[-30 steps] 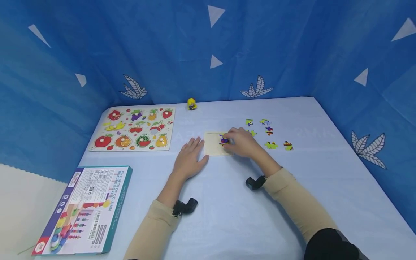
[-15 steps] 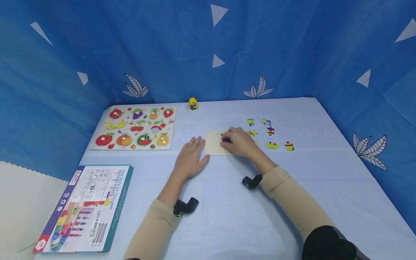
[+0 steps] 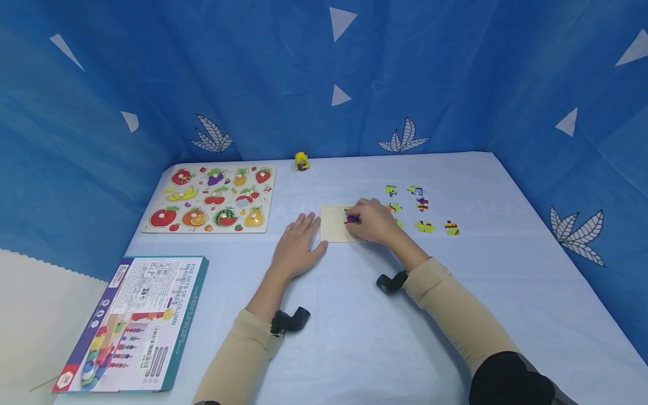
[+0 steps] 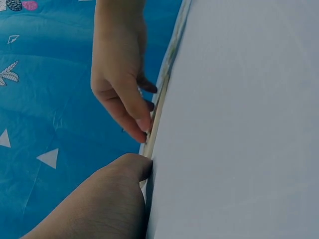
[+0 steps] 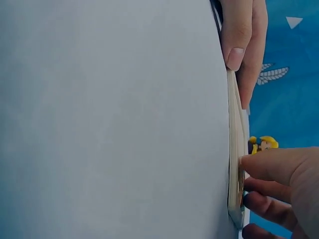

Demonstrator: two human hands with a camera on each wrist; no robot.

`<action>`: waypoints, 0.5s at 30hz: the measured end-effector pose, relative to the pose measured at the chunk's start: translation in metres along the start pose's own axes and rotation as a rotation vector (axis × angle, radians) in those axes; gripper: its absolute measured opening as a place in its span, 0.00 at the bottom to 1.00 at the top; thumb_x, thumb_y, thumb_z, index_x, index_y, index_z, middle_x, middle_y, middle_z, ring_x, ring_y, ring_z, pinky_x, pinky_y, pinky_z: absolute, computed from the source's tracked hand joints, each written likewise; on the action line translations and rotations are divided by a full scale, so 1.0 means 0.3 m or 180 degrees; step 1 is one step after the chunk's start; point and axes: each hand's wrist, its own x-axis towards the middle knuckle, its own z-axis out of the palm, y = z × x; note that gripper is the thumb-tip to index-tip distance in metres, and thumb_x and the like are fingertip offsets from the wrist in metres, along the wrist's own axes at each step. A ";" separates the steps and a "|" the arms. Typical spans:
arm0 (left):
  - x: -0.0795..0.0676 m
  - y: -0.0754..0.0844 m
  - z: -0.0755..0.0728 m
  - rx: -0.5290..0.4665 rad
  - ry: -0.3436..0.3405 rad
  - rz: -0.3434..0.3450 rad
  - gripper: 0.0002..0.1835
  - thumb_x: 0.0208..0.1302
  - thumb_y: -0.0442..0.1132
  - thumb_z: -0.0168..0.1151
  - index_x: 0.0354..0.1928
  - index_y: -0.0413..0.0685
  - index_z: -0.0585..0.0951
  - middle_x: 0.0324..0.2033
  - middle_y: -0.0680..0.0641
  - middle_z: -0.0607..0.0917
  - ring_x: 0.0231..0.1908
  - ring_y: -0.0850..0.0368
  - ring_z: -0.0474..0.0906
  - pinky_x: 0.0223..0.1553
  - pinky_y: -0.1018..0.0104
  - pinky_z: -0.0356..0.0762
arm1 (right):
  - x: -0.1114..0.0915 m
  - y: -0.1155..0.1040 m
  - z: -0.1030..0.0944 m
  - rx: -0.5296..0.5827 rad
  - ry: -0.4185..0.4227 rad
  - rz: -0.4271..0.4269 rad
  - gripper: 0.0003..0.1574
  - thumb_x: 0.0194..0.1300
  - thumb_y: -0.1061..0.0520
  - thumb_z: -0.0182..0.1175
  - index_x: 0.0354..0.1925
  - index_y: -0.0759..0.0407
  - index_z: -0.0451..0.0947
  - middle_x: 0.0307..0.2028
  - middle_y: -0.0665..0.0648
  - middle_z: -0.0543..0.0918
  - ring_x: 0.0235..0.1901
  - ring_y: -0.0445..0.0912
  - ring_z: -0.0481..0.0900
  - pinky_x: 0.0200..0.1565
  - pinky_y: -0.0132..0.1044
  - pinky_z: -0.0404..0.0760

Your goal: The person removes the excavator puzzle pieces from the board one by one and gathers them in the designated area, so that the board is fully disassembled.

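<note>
A pale wooden puzzle tray (image 3: 331, 228) lies flat mid-table. My left hand (image 3: 296, 247) rests beside its left edge, fingers straight and thumb at the near left corner. Over the tray's right part, my right hand (image 3: 377, 221) pinches a purple, red and yellow jigsaw piece (image 3: 350, 216) between thumb and fingers. The hand hides much of that piece and the tray's right end. In the right wrist view, the right fingertips are down at the tray's surface. Several loose jigsaw pieces, one yellow-green (image 3: 424, 226), lie just right of that hand.
A fruit knob puzzle board (image 3: 207, 199) lies at the back left. Nearer on the left is a boxed bead toy (image 3: 134, 320). A small yellow figurine (image 3: 301, 161) stands at the table's back edge, before a blue curtain (image 3: 283, 67).
My right hand has turned and shifted slightly over the piece, covering more of it than a second ago. The left hand stays by the tray's edge. The head view has shifted a little.
</note>
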 end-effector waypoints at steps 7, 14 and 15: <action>-0.001 0.002 -0.001 -0.0012 0.0017 -0.0003 0.38 0.70 0.63 0.46 0.77 0.55 0.59 0.78 0.52 0.55 0.79 0.54 0.44 0.79 0.52 0.45 | -0.003 0.007 -0.003 0.0129 -0.0022 0.0038 0.23 0.65 0.48 0.67 0.56 0.53 0.83 0.50 0.53 0.83 0.49 0.49 0.74 0.52 0.44 0.76; -0.002 0.006 -0.004 0.0001 -0.0018 -0.0021 0.38 0.70 0.64 0.45 0.77 0.56 0.58 0.78 0.53 0.54 0.79 0.54 0.43 0.79 0.53 0.44 | -0.009 0.005 -0.009 0.0072 -0.0052 0.0113 0.28 0.61 0.43 0.69 0.57 0.52 0.83 0.50 0.53 0.82 0.49 0.50 0.74 0.51 0.44 0.76; -0.003 0.006 -0.004 -0.0004 -0.0020 -0.0022 0.38 0.70 0.64 0.45 0.77 0.56 0.58 0.78 0.53 0.54 0.79 0.54 0.43 0.79 0.53 0.44 | -0.010 0.005 -0.009 0.0049 -0.0062 0.0104 0.28 0.61 0.43 0.69 0.57 0.51 0.83 0.50 0.53 0.82 0.49 0.50 0.74 0.51 0.44 0.76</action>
